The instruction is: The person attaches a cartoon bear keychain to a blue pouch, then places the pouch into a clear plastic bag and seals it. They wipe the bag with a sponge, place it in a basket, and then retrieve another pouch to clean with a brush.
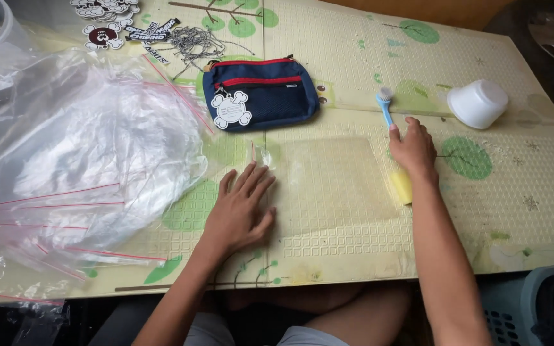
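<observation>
One clear bag [328, 186] flat, left hand [242, 208] spread open pinning it; right hand [413, 150] gripping brush [386, 106]; pouch [261, 90] unbagged, far.

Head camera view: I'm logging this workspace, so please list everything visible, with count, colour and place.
play mat: one, cream with green tree pattern, under everything
clear zip bag: one, transparent, flat on the mat between the hands
bag pile: many, clear with red zip strips, left side
pouch: one, navy with red zips and a white tag, top centre
brush: one, blue handle, above the right hand
cup: one, white, tipped over, top right
tags and chains: several, white and dark, top left
basket: one, grey-blue, bottom right
left hand: flat on the clear bag's left edge
right hand: fingers at the brush handle, grip unclear
</observation>
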